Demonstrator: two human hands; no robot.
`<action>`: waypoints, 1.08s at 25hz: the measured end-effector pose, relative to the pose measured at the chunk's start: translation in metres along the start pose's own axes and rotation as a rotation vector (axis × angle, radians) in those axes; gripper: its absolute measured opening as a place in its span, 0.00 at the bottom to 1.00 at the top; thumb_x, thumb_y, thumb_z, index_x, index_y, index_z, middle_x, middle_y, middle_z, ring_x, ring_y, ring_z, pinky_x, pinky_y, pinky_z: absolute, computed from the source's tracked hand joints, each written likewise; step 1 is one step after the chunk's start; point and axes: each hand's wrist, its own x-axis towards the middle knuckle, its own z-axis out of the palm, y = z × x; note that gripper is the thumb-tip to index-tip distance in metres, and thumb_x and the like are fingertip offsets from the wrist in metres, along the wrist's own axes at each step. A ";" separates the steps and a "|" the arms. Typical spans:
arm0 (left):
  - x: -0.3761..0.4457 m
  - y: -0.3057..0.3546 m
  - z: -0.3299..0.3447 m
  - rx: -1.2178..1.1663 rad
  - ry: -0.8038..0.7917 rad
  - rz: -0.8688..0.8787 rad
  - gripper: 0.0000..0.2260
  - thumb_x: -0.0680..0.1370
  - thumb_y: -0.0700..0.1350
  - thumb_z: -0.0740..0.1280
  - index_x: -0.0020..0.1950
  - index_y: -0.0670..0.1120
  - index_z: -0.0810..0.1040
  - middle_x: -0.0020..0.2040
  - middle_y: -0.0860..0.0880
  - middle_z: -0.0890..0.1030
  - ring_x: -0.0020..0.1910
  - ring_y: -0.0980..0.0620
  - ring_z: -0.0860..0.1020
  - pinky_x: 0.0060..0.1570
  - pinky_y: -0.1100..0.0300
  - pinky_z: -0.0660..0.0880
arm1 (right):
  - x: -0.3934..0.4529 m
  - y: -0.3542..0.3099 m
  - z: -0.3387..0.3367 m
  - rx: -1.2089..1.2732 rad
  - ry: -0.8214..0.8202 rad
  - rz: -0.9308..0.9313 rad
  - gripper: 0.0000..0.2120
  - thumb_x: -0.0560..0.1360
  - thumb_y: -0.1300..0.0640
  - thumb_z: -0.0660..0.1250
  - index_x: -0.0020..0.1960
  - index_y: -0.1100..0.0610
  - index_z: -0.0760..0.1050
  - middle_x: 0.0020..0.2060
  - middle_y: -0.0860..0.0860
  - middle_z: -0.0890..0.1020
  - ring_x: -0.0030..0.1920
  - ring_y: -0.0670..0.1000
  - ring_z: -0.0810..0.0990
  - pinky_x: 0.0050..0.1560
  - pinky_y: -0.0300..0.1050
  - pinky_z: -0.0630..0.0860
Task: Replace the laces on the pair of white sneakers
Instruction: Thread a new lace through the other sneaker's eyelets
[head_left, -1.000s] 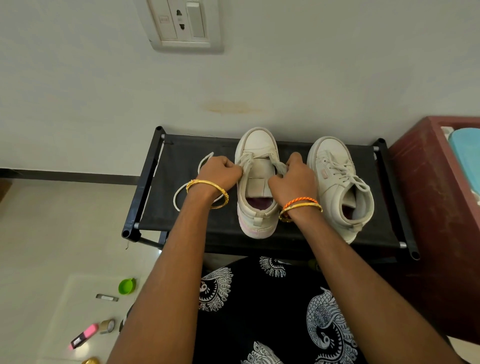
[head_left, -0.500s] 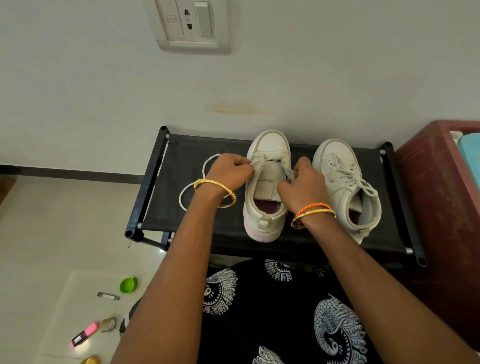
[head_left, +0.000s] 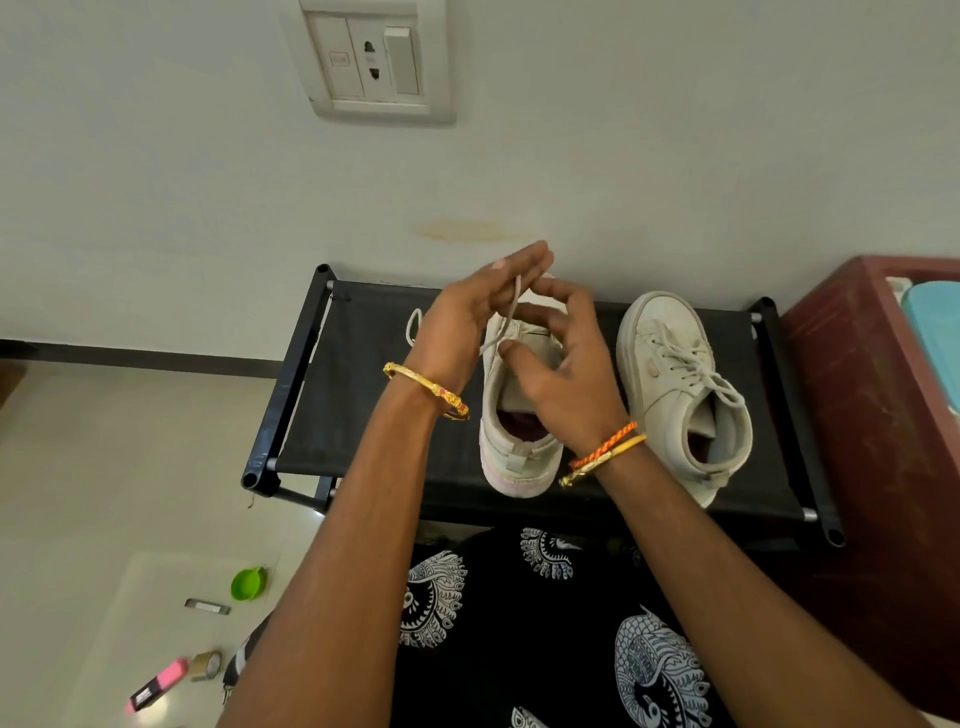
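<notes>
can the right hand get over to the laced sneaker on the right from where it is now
Probably yes. The right hand hovers over the middle sneaker, and the laced sneaker stands just beside it on the black rack, with nothing between them. The hand may first have to release the lace.

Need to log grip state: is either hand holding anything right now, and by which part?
The left hand pinches the lace of the left sneaker, high on the strand above the shoe. The right hand hovers over it, fingers relaxed, gripping nothing clearly.
</notes>
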 end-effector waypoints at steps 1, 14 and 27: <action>0.001 -0.002 0.000 0.019 0.004 0.005 0.19 0.81 0.39 0.49 0.68 0.42 0.71 0.65 0.46 0.76 0.64 0.54 0.74 0.61 0.63 0.71 | 0.000 -0.001 0.000 0.091 -0.047 0.055 0.20 0.73 0.64 0.68 0.58 0.47 0.67 0.50 0.49 0.81 0.53 0.45 0.80 0.54 0.42 0.75; 0.011 -0.017 -0.025 0.062 0.705 -0.240 0.06 0.79 0.40 0.63 0.53 0.41 0.77 0.40 0.47 0.83 0.34 0.51 0.82 0.31 0.61 0.77 | 0.035 0.023 -0.053 0.215 0.470 -0.009 0.05 0.75 0.65 0.67 0.44 0.57 0.80 0.32 0.46 0.81 0.34 0.42 0.80 0.36 0.35 0.77; 0.013 -0.018 -0.026 0.145 0.955 -0.372 0.21 0.76 0.41 0.60 0.68 0.43 0.64 0.59 0.41 0.74 0.52 0.43 0.77 0.48 0.50 0.76 | 0.039 0.033 -0.063 0.298 0.465 0.208 0.08 0.75 0.66 0.67 0.53 0.64 0.76 0.43 0.58 0.83 0.42 0.51 0.85 0.43 0.40 0.81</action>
